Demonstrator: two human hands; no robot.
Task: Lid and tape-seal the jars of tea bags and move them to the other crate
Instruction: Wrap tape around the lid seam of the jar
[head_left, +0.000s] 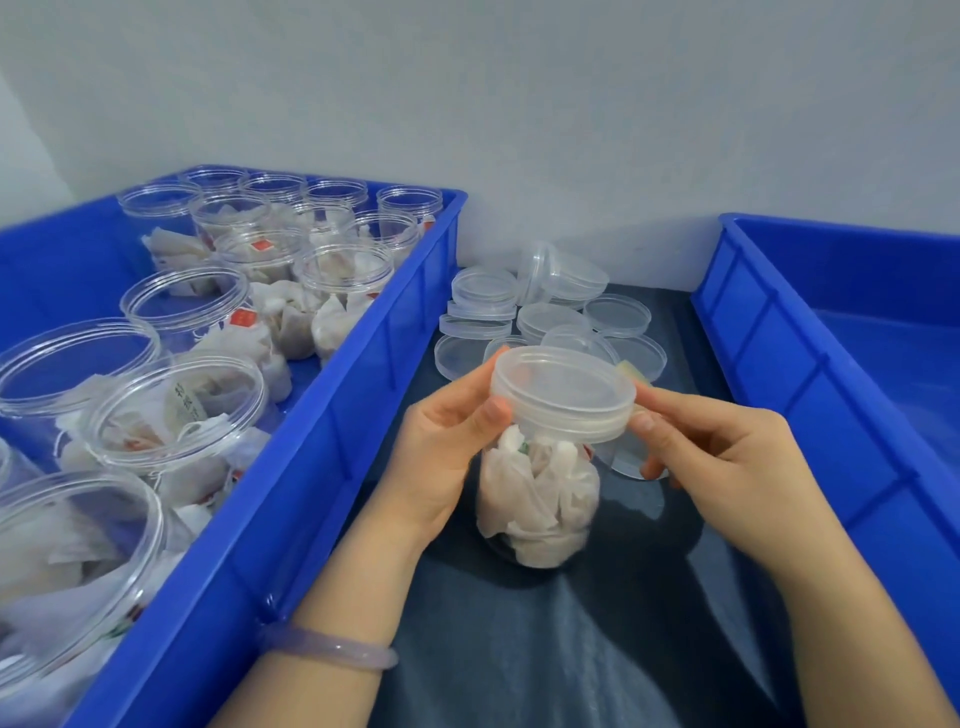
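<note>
A clear jar (537, 506) full of white tea bags stands on the dark mat between two blue crates. A clear plastic lid (563, 389) sits on its mouth. My left hand (447, 452) grips the lid's left side, thumb at the front rim. My right hand (727, 462) pinches the lid's right edge with its fingertips. The left crate (291, 467) holds several open jars (176, 415) of tea bags. The right crate (841, 374) shows only bare blue floor.
A pile of clear loose lids (524, 312) lies on the mat behind the jar, near the white wall. A roll of clear tape (631, 460) sits on the mat under my right hand. A dark mat (597, 649) covers the surface between the crates.
</note>
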